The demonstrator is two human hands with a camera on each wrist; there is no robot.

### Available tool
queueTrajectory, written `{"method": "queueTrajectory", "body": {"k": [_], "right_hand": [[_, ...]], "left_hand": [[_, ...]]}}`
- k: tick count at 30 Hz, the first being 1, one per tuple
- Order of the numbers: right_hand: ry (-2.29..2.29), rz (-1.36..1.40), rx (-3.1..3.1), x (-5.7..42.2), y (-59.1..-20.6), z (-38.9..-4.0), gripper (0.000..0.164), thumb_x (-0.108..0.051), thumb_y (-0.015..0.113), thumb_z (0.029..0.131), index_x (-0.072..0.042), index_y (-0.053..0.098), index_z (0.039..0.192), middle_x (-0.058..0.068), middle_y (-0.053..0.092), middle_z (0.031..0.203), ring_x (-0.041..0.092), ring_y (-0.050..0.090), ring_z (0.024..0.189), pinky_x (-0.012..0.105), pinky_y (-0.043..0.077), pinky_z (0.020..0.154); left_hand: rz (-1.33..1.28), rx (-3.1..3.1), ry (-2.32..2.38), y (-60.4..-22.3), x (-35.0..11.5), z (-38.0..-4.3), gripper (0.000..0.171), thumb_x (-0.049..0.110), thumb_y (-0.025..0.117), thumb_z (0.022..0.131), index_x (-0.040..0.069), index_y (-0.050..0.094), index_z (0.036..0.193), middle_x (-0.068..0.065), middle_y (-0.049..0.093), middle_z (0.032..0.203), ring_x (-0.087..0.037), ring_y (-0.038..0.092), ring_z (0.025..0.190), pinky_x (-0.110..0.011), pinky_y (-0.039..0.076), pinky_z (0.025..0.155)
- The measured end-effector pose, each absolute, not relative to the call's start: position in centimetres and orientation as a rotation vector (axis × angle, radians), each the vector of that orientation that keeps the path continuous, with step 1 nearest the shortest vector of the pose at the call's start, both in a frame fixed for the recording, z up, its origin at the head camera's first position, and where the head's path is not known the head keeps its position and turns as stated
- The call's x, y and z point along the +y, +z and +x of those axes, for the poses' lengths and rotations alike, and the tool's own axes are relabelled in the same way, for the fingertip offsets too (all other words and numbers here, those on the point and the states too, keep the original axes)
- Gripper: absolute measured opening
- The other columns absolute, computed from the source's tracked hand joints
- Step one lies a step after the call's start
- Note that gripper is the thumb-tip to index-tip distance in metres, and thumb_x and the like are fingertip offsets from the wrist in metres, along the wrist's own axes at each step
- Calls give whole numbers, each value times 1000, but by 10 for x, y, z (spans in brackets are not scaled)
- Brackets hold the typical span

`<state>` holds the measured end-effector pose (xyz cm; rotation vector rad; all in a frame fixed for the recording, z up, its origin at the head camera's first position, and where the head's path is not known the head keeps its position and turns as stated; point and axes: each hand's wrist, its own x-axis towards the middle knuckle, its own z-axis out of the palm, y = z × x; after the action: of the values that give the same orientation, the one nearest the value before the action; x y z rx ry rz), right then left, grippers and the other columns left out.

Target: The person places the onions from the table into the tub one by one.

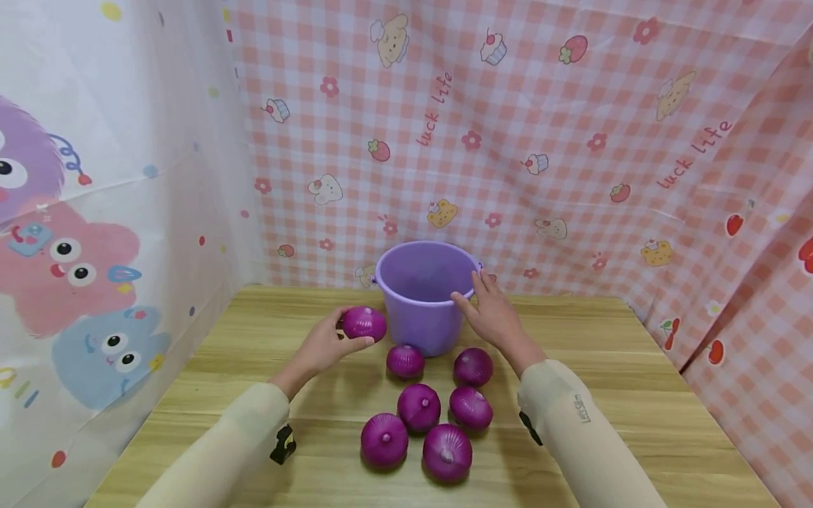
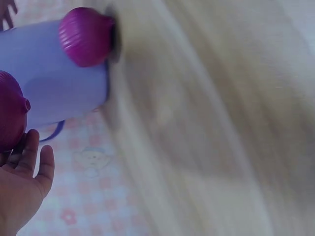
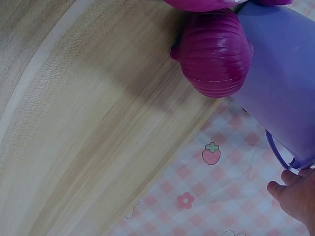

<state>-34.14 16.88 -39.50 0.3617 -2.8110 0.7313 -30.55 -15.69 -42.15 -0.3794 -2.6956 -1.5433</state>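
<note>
In the head view my left hand holds a purple onion between thumb and fingers, raised beside the left side of a purple bucket. The same onion shows at the edge of the left wrist view, the fingers against it. On the bucket's right side, my right hand touches the rim with fairly straight fingers and thumb. The right wrist view has that hand by the bucket's handle. Inside the bucket, only the upper inner wall shows.
Several more purple onions stand in front of the bucket on the wooden table. Closest to it are one onion and another; the nearest to me is an onion. A checked cloth hangs behind.
</note>
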Motion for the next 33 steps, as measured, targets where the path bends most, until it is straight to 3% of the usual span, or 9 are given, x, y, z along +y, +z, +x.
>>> {"method": "queueTrajectory", "body": {"k": [13, 33], "right_hand": [[740, 366, -2815, 168, -393, -340, 81, -58, 36, 102, 1, 21, 156, 24, 15, 161, 41, 14, 148, 55, 18, 118], [756, 369, -2817, 169, -393, -340, 82, -59, 35, 102, 0, 19, 156, 24, 14, 162, 41, 13, 147, 55, 16, 118]], "left_hand": [[-403, -2606, -1617, -379, -154, -320, 81, 39, 80, 84, 6, 41, 146, -18, 55, 132, -32, 58, 110, -43, 52, 89], [-399, -2537, -1690, -342, -121, -346, 86, 43, 81, 81, 6, 40, 147, -13, 56, 131, -26, 57, 113, -43, 50, 94]]}}
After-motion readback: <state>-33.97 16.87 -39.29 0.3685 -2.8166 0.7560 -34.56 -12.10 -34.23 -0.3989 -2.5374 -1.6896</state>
